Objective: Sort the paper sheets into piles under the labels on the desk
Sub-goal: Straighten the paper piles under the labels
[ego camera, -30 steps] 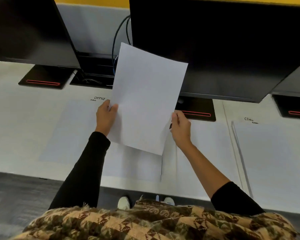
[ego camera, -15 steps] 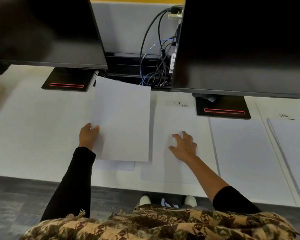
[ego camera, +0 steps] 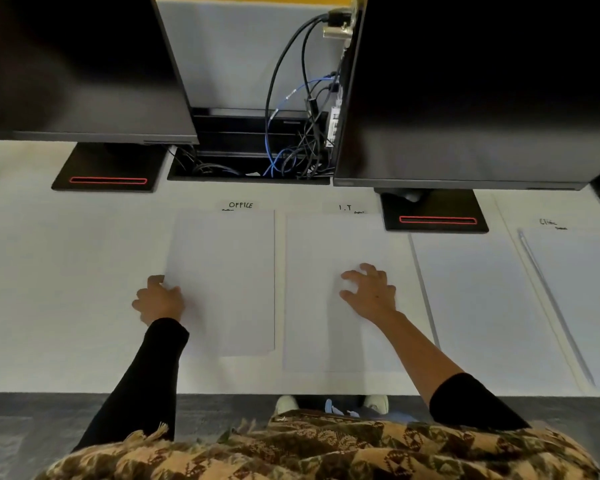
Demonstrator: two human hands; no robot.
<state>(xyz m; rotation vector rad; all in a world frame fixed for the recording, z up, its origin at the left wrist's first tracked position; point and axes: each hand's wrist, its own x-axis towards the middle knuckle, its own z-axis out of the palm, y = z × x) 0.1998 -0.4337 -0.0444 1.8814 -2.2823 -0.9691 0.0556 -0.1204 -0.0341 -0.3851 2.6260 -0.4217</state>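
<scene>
Fingers (ego camera: 155, 279) of the left hand (ego camera: 160, 301) are curled on the left edge of the plain white paper sheet (ego camera: 222, 278) and pinch it. One second ago both hands held this sheet up in the air. Now it lies flat on the white tabletop (ego camera: 66, 271), just under the handwritten OFFICE label (ego camera: 240, 205). The right hand (ego camera: 369, 292) rests with spread, relaxed fingers on the white paper pile (ego camera: 309, 323) under the handwritten I.T label (ego camera: 345, 207). I judge this sheet to be sorted; only the release is left.

Flat white sheets (ego camera: 229, 271) under OFFICE label (ego camera: 240, 205), pile (ego camera: 312, 289) under I.T label (ego camera: 345, 207)
</scene>
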